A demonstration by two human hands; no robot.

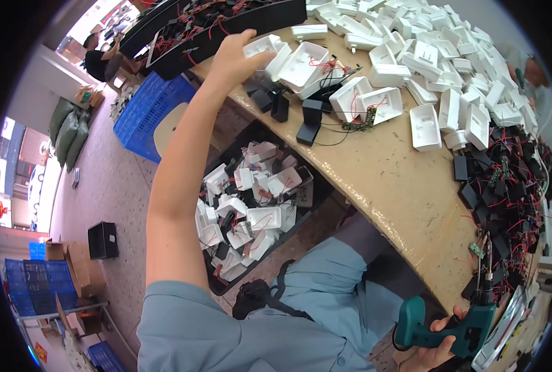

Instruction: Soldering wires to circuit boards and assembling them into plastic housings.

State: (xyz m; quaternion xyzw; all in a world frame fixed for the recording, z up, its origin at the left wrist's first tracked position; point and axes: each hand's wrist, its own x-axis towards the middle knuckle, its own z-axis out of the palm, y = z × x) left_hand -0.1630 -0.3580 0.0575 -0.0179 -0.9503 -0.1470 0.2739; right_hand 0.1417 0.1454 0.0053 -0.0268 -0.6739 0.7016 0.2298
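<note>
Stretched out to the far left of the bench, my left hand [237, 61] has its fingers and thumb around a white plastic shell [262, 46]. Just beside it lie more open white shells [304, 64], with red wires and a small green circuit board [369, 118]. Black plastic pieces [311, 121] sit near the bench edge by that hand. At the lower right, my right hand [437, 347] is wrapped round a green pistol-shaped tool [412, 322]. A thin metal tip [489, 254] appears to extend from the tool's far end.
White casings [437, 59] are heaped across the back of the bench [375, 180]. Black parts with red wires [505, 198] pile up at right. Below the bench edge stands a black bin [316, 192] of white shells. A blue crate [152, 108] and a long black tray [245, 25] are at left.
</note>
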